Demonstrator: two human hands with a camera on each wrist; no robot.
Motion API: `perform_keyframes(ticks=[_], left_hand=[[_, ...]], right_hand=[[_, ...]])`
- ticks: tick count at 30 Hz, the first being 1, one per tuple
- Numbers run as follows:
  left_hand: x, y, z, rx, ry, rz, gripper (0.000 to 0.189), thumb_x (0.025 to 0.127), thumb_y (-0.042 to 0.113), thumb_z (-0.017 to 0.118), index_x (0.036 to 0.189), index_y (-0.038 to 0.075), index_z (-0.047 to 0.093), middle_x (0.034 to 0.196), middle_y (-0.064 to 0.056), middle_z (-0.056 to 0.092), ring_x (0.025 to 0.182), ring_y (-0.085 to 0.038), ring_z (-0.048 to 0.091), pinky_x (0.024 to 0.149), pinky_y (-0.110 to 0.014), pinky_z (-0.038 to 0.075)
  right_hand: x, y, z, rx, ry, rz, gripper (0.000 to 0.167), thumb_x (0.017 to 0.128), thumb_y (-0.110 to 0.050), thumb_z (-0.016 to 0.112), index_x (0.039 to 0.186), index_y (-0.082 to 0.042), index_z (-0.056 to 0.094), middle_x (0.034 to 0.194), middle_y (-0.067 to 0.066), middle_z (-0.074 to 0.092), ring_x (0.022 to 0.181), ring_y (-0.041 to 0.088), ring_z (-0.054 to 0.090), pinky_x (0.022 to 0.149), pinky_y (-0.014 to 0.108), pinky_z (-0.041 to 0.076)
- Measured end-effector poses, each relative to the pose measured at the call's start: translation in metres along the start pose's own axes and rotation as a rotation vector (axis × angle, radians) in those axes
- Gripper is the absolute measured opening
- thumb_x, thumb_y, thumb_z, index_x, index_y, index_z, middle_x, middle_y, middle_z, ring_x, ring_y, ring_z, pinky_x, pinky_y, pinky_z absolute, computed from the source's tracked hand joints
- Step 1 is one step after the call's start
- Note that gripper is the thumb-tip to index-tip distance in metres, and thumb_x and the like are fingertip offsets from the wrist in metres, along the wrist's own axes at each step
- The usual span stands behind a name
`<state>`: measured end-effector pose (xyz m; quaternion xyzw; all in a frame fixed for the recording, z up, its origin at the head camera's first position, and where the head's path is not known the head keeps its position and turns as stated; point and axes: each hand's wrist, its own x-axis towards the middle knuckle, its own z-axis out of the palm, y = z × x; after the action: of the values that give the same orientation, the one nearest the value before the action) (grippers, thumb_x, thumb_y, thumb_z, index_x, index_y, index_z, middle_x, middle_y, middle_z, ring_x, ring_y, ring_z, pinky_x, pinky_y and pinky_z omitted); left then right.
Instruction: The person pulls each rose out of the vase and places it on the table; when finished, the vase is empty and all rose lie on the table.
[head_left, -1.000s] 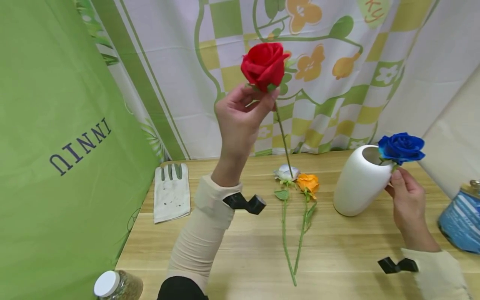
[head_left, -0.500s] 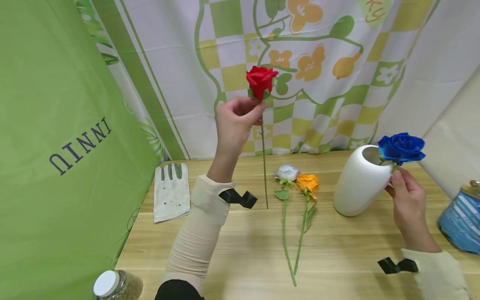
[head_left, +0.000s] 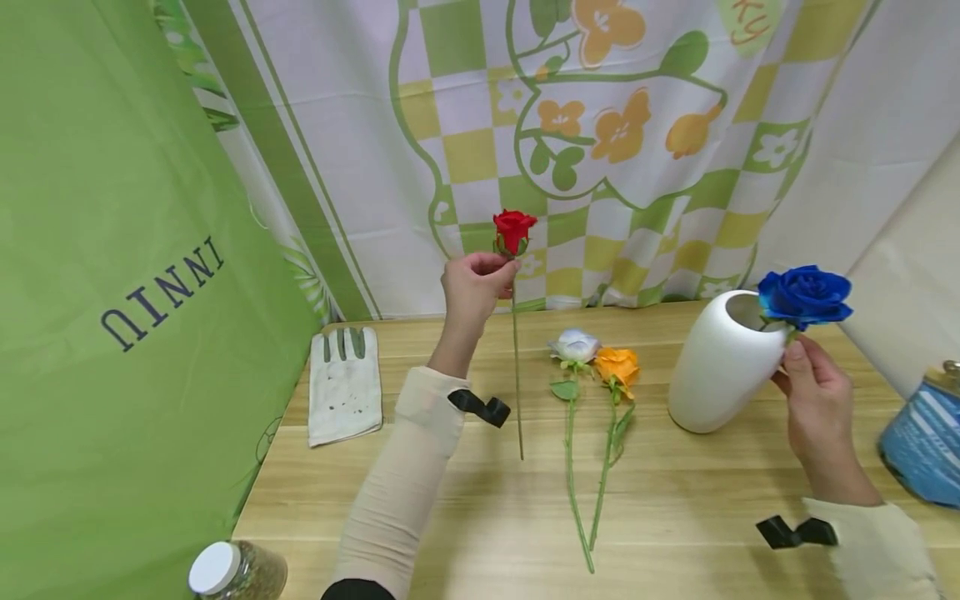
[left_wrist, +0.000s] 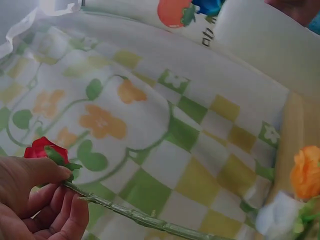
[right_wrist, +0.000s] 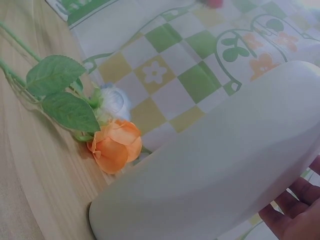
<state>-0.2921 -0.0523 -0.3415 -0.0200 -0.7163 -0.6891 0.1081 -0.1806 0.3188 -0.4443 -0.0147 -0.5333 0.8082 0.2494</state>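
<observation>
Nearest, toward half past seven, a white-lidded jar [head_left: 247, 571] shows on the bench [head_left: 675, 517]. The right hand [head_left: 819, 400] comes in at half past three, its grip holding the side of a white vase [head_left: 716, 367] close under the mouth; a blue rose [head_left: 806, 296] leans over the vase's rim toward three o'clock. Beyond that hand, farther out along the same line, sits a blue container [head_left: 924, 446]. At four o'clock an orange flower [head_left: 617, 368] and a white flower [head_left: 574, 345] lie side by side, blooms toward twelve, stems drawing together toward six. A white glove [head_left: 345, 396] lies flat at eight o'clock. Near the centre, the left hand [head_left: 474, 292] has its grip pinching a red rose [head_left: 513, 231] just under the bloom, which points up at one o'clock; I cannot tell whether its stem touches the bench. Farthest back, at twelve, hangs a patterned curtain [head_left: 480, 154].
</observation>
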Motion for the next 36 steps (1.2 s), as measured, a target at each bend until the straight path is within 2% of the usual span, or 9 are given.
perform_keyframes(ticks=[2,9,16,23,29,36], left_hand=[[0.001,-0.014,0.002,0.021,-0.017,-0.038,0.017,0.084,0.011,0.080,0.090,-0.003,0.073,0.072,0.000,0.067,0.056,-0.008,0.063,0.058,-0.029,0.062],[0.004,-0.051,0.012,0.075,-0.107,-0.150,0.011,0.085,0.007,0.078,0.086,-0.003,0.073,0.066,0.001,0.065,0.049,-0.008,0.060,0.050,-0.022,0.057],[0.005,-0.075,0.017,0.150,-0.084,-0.242,0.009,0.084,0.007,0.078,0.087,-0.001,0.075,0.071,-0.006,0.069,0.050,-0.009,0.061,0.051,-0.025,0.059],[0.008,-0.100,0.023,0.184,-0.066,-0.303,0.007,0.083,0.001,0.076,0.084,-0.005,0.072,0.070,-0.004,0.065,0.049,-0.010,0.061,0.051,-0.025,0.060],[0.012,-0.120,0.028,0.225,-0.052,-0.358,0.007,0.081,-0.002,0.078,0.078,-0.004,0.072,0.060,-0.003,0.063,0.042,-0.010,0.059,0.049,-0.028,0.059],[0.008,-0.139,0.030,0.315,-0.067,-0.414,0.013,0.081,0.002,0.077,0.070,0.003,0.070,0.056,-0.004,0.063,0.041,-0.011,0.060,0.059,-0.037,0.064]], right_hand=[[0.000,0.000,0.001,0.015,0.003,-0.005,0.022,0.100,-0.011,0.059,0.117,-0.008,0.072,0.107,-0.005,0.072,0.095,0.004,0.067,0.077,0.011,0.058],[0.000,0.000,-0.001,0.012,0.009,-0.003,0.021,0.099,-0.010,0.060,0.116,-0.008,0.073,0.105,-0.005,0.072,0.094,0.004,0.067,0.076,0.011,0.058],[0.000,0.000,-0.003,-0.006,0.008,0.012,0.021,0.099,-0.011,0.060,0.116,-0.010,0.073,0.107,-0.006,0.072,0.095,0.003,0.067,0.076,0.010,0.057],[0.002,0.000,0.000,0.009,0.026,0.007,0.021,0.098,-0.010,0.061,0.115,-0.009,0.073,0.105,-0.006,0.073,0.093,0.003,0.068,0.075,0.011,0.058],[0.002,-0.002,0.000,0.031,0.018,0.004,0.021,0.097,-0.010,0.062,0.115,-0.007,0.073,0.104,-0.005,0.075,0.092,0.003,0.069,0.074,0.011,0.058],[0.001,0.000,-0.001,0.022,0.019,0.016,0.020,0.098,-0.009,0.060,0.113,-0.010,0.074,0.103,-0.006,0.074,0.091,0.003,0.069,0.074,0.011,0.058]])
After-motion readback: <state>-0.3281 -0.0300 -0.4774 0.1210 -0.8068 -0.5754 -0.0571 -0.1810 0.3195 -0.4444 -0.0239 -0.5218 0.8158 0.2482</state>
